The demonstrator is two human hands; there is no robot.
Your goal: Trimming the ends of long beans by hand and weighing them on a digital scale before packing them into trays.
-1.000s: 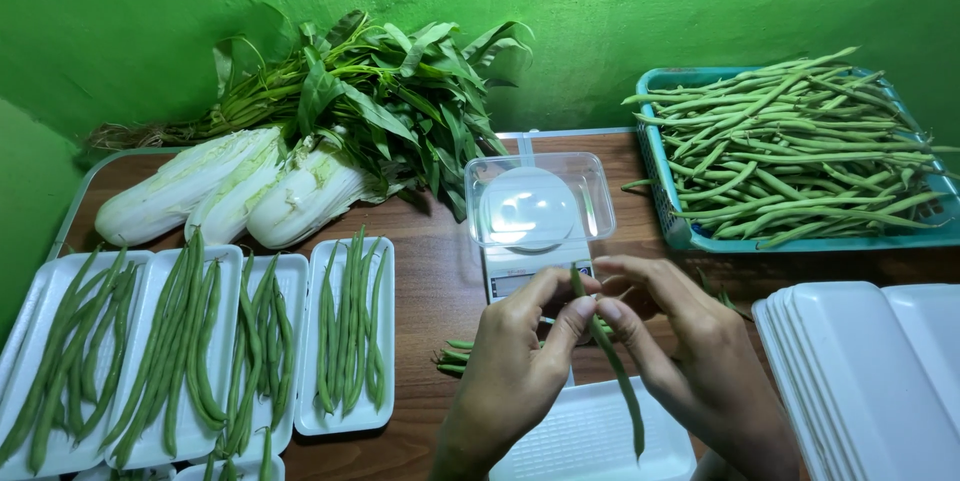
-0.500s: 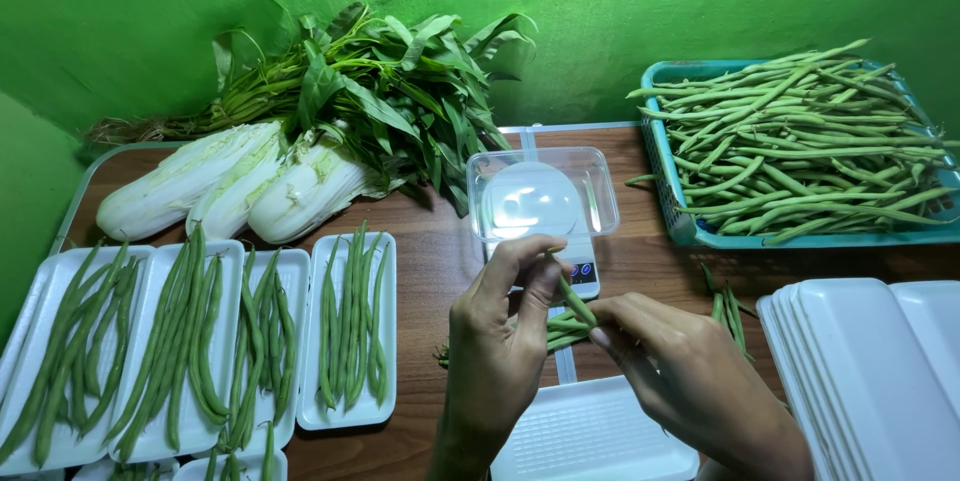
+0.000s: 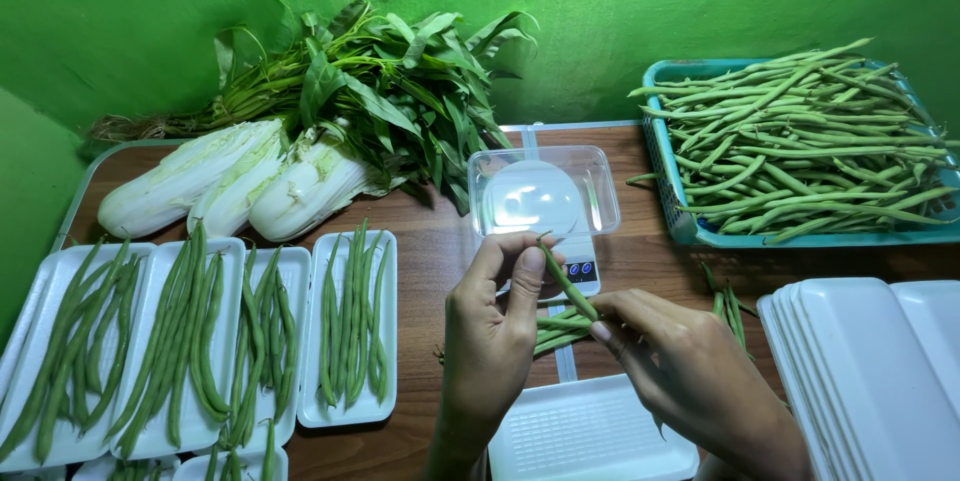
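Head view. Four white trays (image 3: 352,411) lie side by side on the left of the desk (image 3: 430,241), each filled with green beans laid lengthwise; the edges of further filled trays show at the bottom left, count unclear. Three pale cabbages (image 3: 235,186) lie at the back left, touching one another. One bundle of leafy greens (image 3: 390,81) lies behind them against the green wall. One scale (image 3: 545,206) stands at the centre with one clear tub on its platform. One teal basket (image 3: 690,226) at the back right holds a heap of loose beans, too many to count. One stack of empty white trays (image 3: 860,361) sits at the right edge; about five rims show. One empty tray (image 3: 590,436) lies at the bottom centre, just below the hands.

Left hand (image 3: 495,326): thumb and forefinger pinched narrow on the upper end of one bean (image 3: 567,281), other fingers curled. Right hand (image 3: 680,371): fingertips closed on the lower end of the same bean. The bean is held tilted in the air, in front of the scale and above a small pile of beans (image 3: 555,331) on the desk between the hands. A few more loose beans (image 3: 728,306) lie just right of the right hand.
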